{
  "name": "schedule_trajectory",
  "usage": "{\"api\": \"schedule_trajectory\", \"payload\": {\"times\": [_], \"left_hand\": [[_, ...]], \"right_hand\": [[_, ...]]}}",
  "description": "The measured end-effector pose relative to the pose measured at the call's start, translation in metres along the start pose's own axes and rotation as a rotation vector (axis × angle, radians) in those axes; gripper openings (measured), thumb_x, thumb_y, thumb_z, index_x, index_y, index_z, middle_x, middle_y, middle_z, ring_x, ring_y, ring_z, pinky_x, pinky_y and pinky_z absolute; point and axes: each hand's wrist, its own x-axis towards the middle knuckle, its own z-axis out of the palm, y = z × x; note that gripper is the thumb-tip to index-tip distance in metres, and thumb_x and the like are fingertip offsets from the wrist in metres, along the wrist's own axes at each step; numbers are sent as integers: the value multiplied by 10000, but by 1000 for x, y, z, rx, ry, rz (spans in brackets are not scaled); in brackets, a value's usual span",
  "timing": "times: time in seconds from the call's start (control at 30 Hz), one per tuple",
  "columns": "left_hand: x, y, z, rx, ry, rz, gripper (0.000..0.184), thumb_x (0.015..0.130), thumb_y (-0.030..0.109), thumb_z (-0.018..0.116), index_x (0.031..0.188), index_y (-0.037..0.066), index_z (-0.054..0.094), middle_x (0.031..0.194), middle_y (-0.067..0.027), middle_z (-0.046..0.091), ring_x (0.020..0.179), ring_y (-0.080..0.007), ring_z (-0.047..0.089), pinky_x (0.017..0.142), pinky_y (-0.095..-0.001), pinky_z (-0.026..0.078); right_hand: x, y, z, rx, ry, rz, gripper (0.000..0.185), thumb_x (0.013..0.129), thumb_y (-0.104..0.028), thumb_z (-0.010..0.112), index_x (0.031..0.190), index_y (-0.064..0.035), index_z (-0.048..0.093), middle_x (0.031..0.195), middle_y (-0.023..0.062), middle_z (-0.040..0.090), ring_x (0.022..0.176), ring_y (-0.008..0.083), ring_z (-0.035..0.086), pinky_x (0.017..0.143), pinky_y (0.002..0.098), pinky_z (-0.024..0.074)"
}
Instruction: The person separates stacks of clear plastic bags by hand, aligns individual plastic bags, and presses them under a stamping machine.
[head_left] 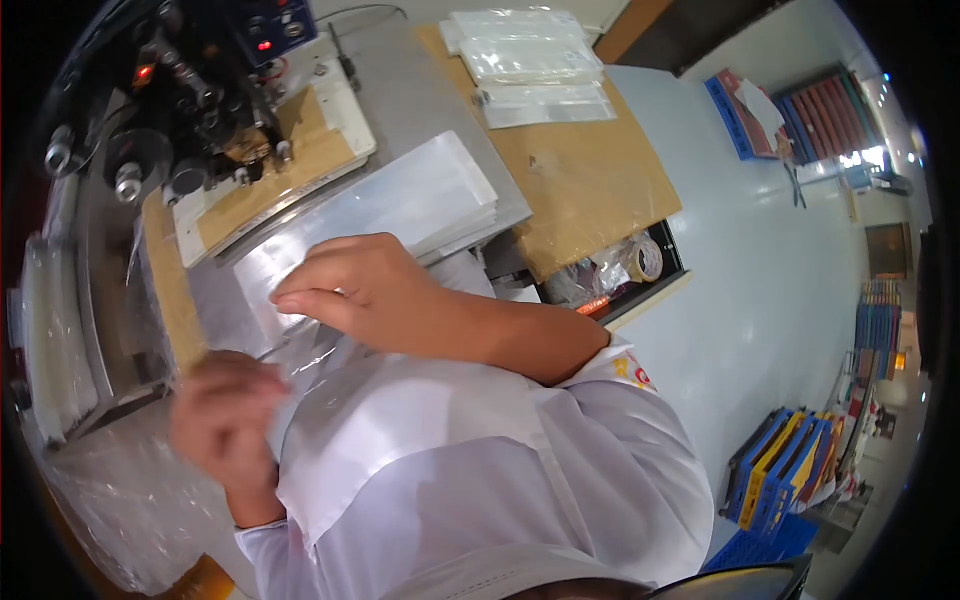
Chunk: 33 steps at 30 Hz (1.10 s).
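Observation:
My right hand point(355, 290) is closed in a pinch over the near end of a stack of clear plastic bags point(430, 195); whatever is between its fingertips is too small to tell. Lower left, my left hand point(228, 415) is smeared by motion, its fingers bent. Crumpled clear film point(318, 355) shows between the two hands, close to my body. The bag stack lies slanted on the grey metal table point(400, 95), beside a machine point(200, 120) with a brown-covered plate point(290, 165).
More packed clear bags point(525, 55) lie on a brown board point(590, 185). Below it an open drawer point(650, 300) holds a tape roll point(648, 258) and plastic. Plastic sheeting point(140, 500) hangs at lower left. Blue and yellow binders point(780, 470) stand at right.

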Motion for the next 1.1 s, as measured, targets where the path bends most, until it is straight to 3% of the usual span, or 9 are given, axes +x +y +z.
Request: {"api": "schedule_trajectory", "payload": {"times": [0.07,0.1,0.17,0.4,0.6,0.7,0.87,0.9,1.1], "left_hand": [[0,7,3,-49,-205,10,65,813,-8,717,845,0,661,782,-78,612,701,-178,581,644,-302,463],[-5,-20,-4,-12,-82,22,95,800,-26,725,870,3,668,798,-71,623,698,-163,590,632,-292,462],[1,-39,-19,-64,299,-430,121,796,-46,720,898,-2,673,815,-72,630,712,-149,583,642,-279,457],[0,-26,-20,-61,151,-179,201,803,-52,707,993,-15,654,874,-70,609,790,-144,573,719,-268,461],[21,6,-38,-57,-144,-281,287,769,25,731,1051,-13,691,888,-92,673,779,-161,598,679,-292,455],[19,-9,-35,18,-232,-77,205,793,43,726,987,-19,701,867,-112,692,697,-154,594,628,-288,460],[15,-10,-20,-829,161,-250,261,875,11,662,1136,-9,646,901,-130,707,673,-140,630,639,-270,507],[13,-14,-17,-1042,212,-208,288,897,-6,641,1184,0,632,917,-128,712,690,-134,644,667,-263,524],[6,-33,-30,-731,51,-684,292,950,101,594,1218,-15,597,888,-128,698,720,-146,653,635,-262,503]], "right_hand": [[-1,-5,-3,217,-89,158,142,838,-96,674,954,-24,712,808,83,678,758,243,653,671,354,518],[-2,-1,0,141,-66,50,145,876,-109,662,965,-5,710,814,103,680,750,243,653,660,347,501],[-1,-1,-8,217,-107,73,155,916,-126,639,989,-4,700,857,108,690,761,229,664,679,332,514],[10,-5,-8,927,14,526,190,959,-158,637,1089,-20,658,1010,64,692,887,135,656,780,272,524],[17,-18,-11,720,8,448,108,904,-97,700,946,0,678,987,84,699,896,144,658,786,262,524],[22,-21,-17,451,1,219,168,853,-117,756,953,-12,674,1047,120,687,978,200,645,827,310,513],[26,-40,-14,-316,360,-453,325,775,-164,792,1056,-75,656,1259,162,599,1153,332,548,954,427,441],[25,-39,-13,-405,306,-478,366,761,-166,791,1091,-86,652,1295,163,577,1169,348,528,970,443,425],[19,-3,-19,-594,-4,-380,428,759,-5,644,1157,-152,702,1274,55,638,1154,316,579,942,464,449]]}}
